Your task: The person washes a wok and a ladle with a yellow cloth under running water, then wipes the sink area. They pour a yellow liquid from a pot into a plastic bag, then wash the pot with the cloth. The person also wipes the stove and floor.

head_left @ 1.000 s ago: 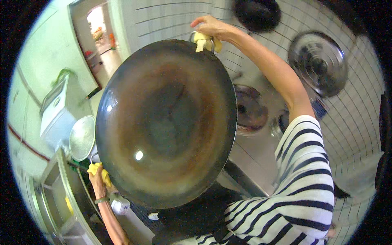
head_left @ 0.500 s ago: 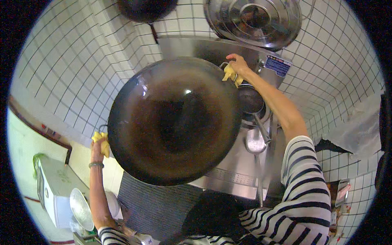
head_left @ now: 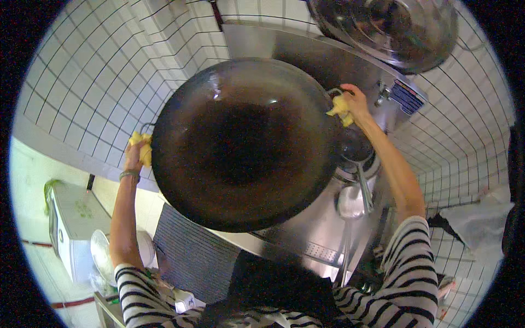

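A broad stainless-steel tabletop spreads out to the right. In front of the person's body, covering part of it from this angle, is a wide, round, dark metal wok, held up by both sides; whether its base touches anything below, I can't tell. A pan this broad likely handles best with the arms sharing the weight evenly, the rim level and its edge clear of the silver metal ladle just to the right. The left grip and right grip each clench a side loop through a crumpled yellow cloth, one on the left, one on the right. I'd tuck in the right fingertip that seems to reach past its cloth, in case the metal is hot.

The wok looks well used: nearly black in the middle, brownish around that, greyer toward the upper rim, with small pale glints near the top.
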`<state>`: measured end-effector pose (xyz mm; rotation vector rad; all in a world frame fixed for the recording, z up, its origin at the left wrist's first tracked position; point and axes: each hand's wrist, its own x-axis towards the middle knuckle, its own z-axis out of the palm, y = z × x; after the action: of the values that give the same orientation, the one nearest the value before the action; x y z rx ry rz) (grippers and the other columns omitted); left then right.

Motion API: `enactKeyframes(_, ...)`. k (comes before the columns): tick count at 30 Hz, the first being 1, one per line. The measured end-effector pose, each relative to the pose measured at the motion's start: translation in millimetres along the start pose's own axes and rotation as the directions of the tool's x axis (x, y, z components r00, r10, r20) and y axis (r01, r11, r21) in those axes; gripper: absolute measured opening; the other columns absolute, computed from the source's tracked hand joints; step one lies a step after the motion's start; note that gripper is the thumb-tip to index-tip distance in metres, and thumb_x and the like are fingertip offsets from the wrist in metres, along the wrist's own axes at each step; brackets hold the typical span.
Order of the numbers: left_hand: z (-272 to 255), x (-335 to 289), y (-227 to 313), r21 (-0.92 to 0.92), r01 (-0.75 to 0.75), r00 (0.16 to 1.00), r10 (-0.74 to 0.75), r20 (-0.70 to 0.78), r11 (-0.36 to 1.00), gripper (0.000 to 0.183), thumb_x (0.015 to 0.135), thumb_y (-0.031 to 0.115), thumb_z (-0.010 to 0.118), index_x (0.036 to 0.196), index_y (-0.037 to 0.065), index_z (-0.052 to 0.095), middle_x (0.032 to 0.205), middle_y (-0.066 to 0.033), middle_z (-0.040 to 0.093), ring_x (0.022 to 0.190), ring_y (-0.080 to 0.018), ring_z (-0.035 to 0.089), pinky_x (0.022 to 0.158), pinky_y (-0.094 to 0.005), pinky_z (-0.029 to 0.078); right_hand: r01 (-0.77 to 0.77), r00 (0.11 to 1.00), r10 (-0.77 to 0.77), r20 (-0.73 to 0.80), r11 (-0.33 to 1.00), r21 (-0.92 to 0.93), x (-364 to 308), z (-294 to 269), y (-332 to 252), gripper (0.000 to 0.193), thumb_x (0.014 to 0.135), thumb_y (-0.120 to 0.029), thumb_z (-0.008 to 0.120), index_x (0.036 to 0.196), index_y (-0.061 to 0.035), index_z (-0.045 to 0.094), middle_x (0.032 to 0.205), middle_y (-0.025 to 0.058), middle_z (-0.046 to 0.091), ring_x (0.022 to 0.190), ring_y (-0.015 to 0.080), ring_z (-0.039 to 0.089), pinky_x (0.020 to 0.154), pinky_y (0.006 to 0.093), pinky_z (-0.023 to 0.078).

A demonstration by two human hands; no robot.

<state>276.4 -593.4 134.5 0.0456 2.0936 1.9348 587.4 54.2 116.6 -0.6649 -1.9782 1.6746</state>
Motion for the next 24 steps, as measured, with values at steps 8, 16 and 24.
enactKeyframes(8,0,39,8,0.124,-0.094,0.993,0.101,-0.054,0.988,0.032,0.082,0.016,0.066,0.109,0.002,0.057,0.091,-0.0058,0.064,0.075,-0.0177,0.063,0.064,-0.0289,0.052,0.331,0.928,-0.36,0.102,0.665,-0.67,-20,-4,-10,0.028,0.092,-0.008,0.048,0.119,-0.0058,0.055,0.091,0.0098,0.064,0.079,0.019,0.061,0.073,0.0292,0.048)
enactKeyframes(16,86,-21,53,0.187,-0.522,0.852,0.519,0.068,0.833,0.018,0.084,0.016,0.067,0.084,0.001,0.057,0.071,-0.0074,0.061,0.065,-0.0187,0.063,0.055,-0.03,0.05,0.56,0.595,-0.804,-0.003,0.417,-0.716,-37,90,-203,0.029,0.096,-0.015,0.046,0.121,-0.0059,0.057,0.1,0.0111,0.066,0.09,0.0208,0.063,0.082,0.0301,0.047)
enactKeyframes(24,142,-74,80,-0.374,0.459,0.719,-0.09,0.689,0.806,0.076,0.091,0.057,0.041,0.144,0.005,0.024,0.139,-0.0207,0.037,0.125,-0.0331,0.043,0.098,-0.0462,0.042,0.903,0.409,-0.666,0.624,0.396,-0.169,-82,266,-221,0.043,0.091,-0.015,0.049,0.133,-0.0069,0.045,0.131,0.0132,0.052,0.121,0.0313,0.048,0.104,0.04,0.035)
